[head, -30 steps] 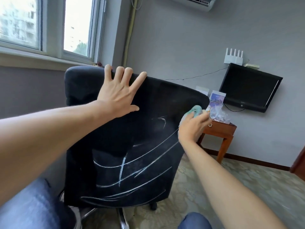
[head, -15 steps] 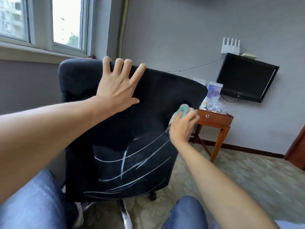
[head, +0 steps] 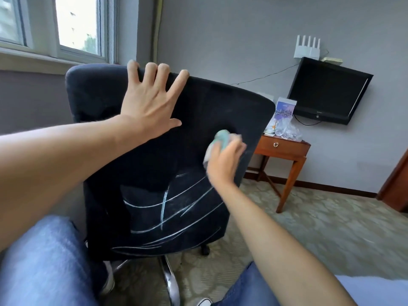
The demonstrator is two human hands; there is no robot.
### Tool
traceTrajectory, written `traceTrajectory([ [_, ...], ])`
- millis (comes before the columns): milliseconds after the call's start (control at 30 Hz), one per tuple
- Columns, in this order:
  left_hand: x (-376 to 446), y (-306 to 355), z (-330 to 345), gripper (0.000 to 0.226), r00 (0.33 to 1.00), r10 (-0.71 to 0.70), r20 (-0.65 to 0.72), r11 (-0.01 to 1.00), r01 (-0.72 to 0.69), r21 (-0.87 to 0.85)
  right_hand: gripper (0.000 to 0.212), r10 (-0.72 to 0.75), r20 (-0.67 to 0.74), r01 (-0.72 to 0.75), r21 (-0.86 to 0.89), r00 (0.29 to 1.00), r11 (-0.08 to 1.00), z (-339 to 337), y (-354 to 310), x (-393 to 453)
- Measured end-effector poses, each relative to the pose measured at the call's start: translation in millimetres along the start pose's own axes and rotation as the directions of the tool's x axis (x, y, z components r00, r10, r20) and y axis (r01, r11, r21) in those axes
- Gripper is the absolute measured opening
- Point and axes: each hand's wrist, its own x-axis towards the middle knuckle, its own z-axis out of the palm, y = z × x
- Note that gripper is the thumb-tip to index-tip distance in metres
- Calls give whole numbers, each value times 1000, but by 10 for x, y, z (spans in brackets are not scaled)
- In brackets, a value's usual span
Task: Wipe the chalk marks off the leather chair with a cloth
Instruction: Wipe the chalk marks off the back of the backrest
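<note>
Since a second ago, the right hand (head: pixel 224 161) has slid the cloth (head: pixel 217 142) in from the right edge of the chair (head: pixel 198 111) and a bit lower, onto the dark back. Its fingers are curled round the bunched-up blue-green cloth and press it against the chair, just above the chalk marks (head: pixel 174 208). This hand looks a little blurry. The left hand (head: pixel 150 104) has stayed up high on the chair back, flat, with its fingers spread out straight and the tips at the top edge. It holds nothing. White chalk marks cross the lower half of the chair back in long curved lines, with one short line going up and down through them. Blue jeans (head: pixel 44 261) show at the bottom. Behind the chair, a small wooden table (head: pixel 284 149) stands by the wall, under a black TV (head: pixel 326 91).
</note>
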Motion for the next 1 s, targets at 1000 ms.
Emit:
traceTrajectory([
  [1000,-28,285,232,86,982,120,-149,991,-126,-37,57,364,27,-364,-18,931,931,298,922,-485],
])
